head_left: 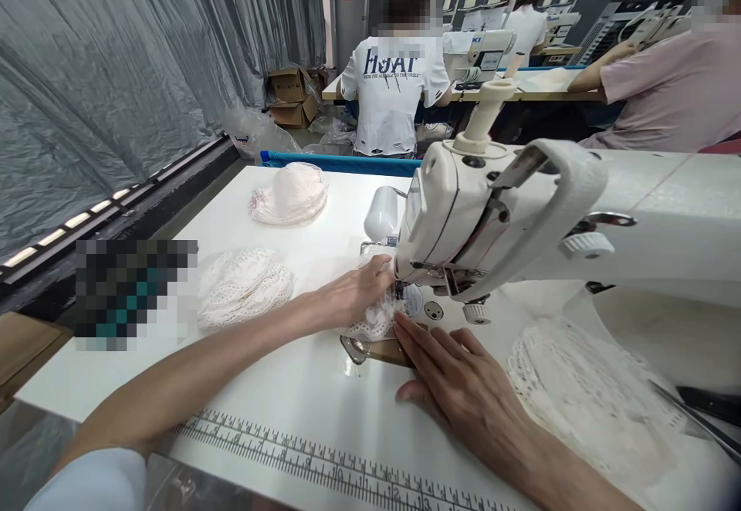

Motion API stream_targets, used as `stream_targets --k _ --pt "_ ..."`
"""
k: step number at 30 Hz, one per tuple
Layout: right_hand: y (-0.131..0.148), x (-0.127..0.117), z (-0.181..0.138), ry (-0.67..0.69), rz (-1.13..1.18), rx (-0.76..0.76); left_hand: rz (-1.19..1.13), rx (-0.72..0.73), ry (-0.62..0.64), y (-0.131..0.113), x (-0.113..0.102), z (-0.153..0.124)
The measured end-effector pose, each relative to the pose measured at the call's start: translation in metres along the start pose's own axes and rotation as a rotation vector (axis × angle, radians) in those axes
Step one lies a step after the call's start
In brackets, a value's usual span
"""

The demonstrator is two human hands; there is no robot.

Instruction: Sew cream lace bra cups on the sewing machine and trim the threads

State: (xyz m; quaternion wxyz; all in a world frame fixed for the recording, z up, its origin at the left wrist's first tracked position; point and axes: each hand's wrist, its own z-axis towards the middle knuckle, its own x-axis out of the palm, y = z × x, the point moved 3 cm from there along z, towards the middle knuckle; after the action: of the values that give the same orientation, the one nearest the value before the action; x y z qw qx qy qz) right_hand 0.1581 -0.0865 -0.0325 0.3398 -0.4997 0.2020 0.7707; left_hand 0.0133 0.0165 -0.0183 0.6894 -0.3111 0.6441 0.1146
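A small piece of white lace fabric (373,326) lies under the needle area of the white sewing machine (440,210). My left hand (364,289) is at the far left side of the lace, fingers bent and closed on it beside the machine head; some fingertips are hidden. Flat on the machine bed, my right hand (457,368) has its fingers stretched out, index fingertip touching the lace's near right edge. Pink thread runs along the machine head. More white lace pieces (584,395) lie in a heap to the right of my right hand.
Left on the table are a lace bundle (246,287) and a pale pink bundle (292,193). A printed ruler (336,472) runs along the front edge. Dark scissors (700,418) lie at right. Co-workers sit beyond, one in a white shirt (387,90). Cardboard boxes (292,98) stand behind.
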Motion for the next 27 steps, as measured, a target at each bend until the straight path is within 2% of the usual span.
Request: stream_targets --k 2,4,8,12,27 --pt "0.000 0.000 0.000 0.005 0.001 0.006 0.036 0.018 -0.019 -0.001 0.000 -0.001" --pt "0.000 -0.001 -0.001 0.001 0.006 0.011 0.106 0.055 -0.092 -0.006 -0.002 -0.005" --pt "-0.001 -0.007 -0.002 -0.032 0.039 0.026 0.249 0.178 -0.230 -0.028 0.001 -0.023" --pt "-0.001 -0.014 -0.003 -0.076 0.081 0.033 0.279 0.215 -0.221 -0.041 0.008 -0.035" --pt "0.002 -0.011 -0.002 -0.064 0.052 0.036 0.348 0.185 -0.229 -0.047 0.007 -0.036"
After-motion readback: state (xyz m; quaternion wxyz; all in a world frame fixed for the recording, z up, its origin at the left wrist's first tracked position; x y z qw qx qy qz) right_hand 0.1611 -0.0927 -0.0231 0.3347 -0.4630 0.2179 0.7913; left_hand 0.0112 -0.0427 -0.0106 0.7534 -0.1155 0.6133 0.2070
